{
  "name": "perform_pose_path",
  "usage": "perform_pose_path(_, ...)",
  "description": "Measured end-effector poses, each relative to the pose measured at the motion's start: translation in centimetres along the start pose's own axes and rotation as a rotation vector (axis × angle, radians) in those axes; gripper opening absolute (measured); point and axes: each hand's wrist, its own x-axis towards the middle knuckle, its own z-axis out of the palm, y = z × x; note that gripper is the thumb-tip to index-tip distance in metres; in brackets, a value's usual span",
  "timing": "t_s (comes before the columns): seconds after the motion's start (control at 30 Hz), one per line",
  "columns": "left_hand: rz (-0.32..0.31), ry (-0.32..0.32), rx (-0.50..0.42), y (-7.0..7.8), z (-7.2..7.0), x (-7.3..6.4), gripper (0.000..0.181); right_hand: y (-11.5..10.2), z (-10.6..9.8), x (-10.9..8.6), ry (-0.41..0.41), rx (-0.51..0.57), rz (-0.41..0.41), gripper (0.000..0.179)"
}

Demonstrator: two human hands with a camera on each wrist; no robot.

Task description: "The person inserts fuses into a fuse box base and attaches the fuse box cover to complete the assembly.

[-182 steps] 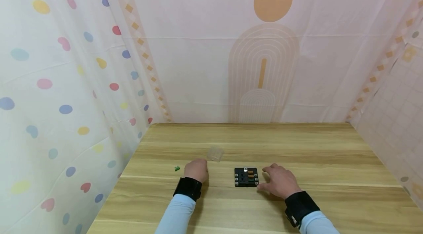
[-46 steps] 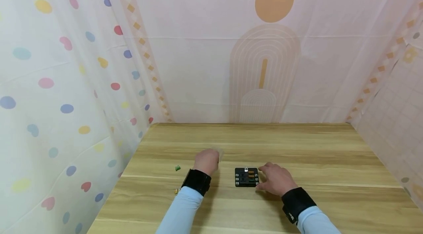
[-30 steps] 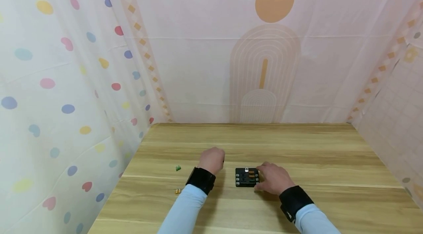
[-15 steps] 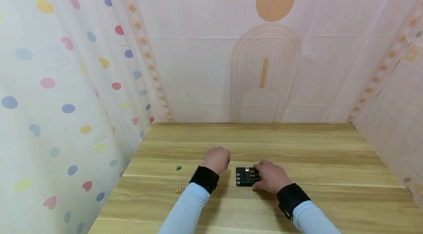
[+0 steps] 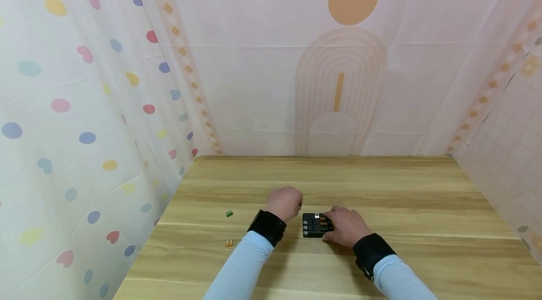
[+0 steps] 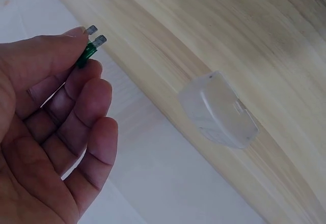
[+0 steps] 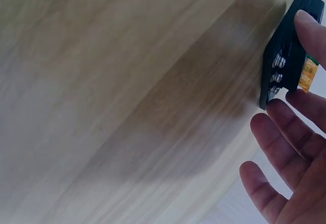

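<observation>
My left hand (image 5: 284, 203) is just left of and beyond the black fuse block (image 5: 312, 225). In the left wrist view, its thumb and index finger pinch a green blade fuse (image 6: 87, 55) whose two metal prongs point up and away. With my right hand (image 5: 348, 225) I hold the fuse block by its right side, thumb on the near edge and fingers at the far edge. An orange fuse (image 7: 308, 75) stands seated in the block, with screw terminals (image 7: 277, 61) along the side. The fingers cover the block's right part in the head view.
On the table's left lie a loose green fuse (image 5: 229, 213) and, nearer me, an orange fuse (image 5: 229, 243). A clear plastic cover (image 6: 219, 112) rests on the wood, hidden behind my left hand in the head view. Patterned curtains (image 5: 254, 79) border the table.
My left hand has moved right toward the fuse block, uncovering the loose orange fuse. My right hand has shifted left from beside the block and now grips its edges.
</observation>
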Motion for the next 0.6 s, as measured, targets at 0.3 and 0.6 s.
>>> perform_pose_path(0.3, -0.001, -0.043, 0.003, 0.5, 0.1, 0.6, 0.014, -0.2, 0.2, 0.1, 0.001, -0.007, -0.016, 0.050)
perform_pose_path(0.6, 0.082, -0.021, -0.045, 1.1, -0.1, 0.9, 0.015, -0.4, 0.0, 0.7, -0.019, 0.003, -0.010, 0.044)
